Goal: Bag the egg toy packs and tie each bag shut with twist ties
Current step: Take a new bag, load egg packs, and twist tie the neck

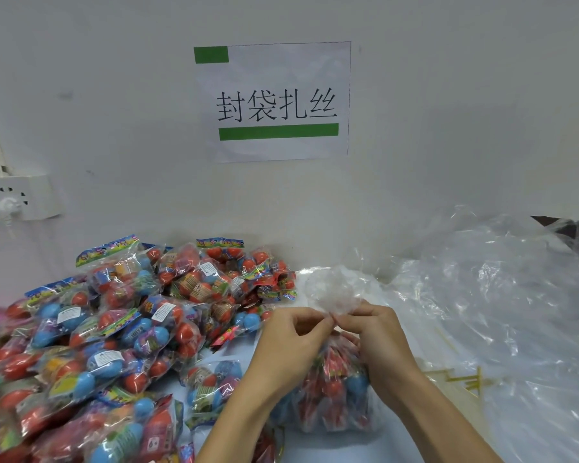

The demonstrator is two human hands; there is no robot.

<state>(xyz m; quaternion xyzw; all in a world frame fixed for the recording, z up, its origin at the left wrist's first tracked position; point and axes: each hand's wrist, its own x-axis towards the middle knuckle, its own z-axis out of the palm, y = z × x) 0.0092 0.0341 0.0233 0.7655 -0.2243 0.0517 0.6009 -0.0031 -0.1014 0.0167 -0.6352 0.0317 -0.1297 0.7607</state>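
A clear plastic bag [335,392] filled with red and blue egg toy packs stands on the table in front of me. Its gathered top [331,290] fans out above my fingers. My left hand [291,339] and my right hand [378,335] both pinch the bag's neck from either side, fingertips almost touching. Whether a twist tie is at the neck I cannot tell. A big heap of loose egg toy packs [114,329] covers the table to the left. Yellow twist ties [462,379] lie on the table right of my right forearm.
Crumpled clear plastic bags [502,295] pile up at the right. The white wall [448,128] stands close behind, with a paper sign [274,101] and a power socket with a plug [17,198] at the left.
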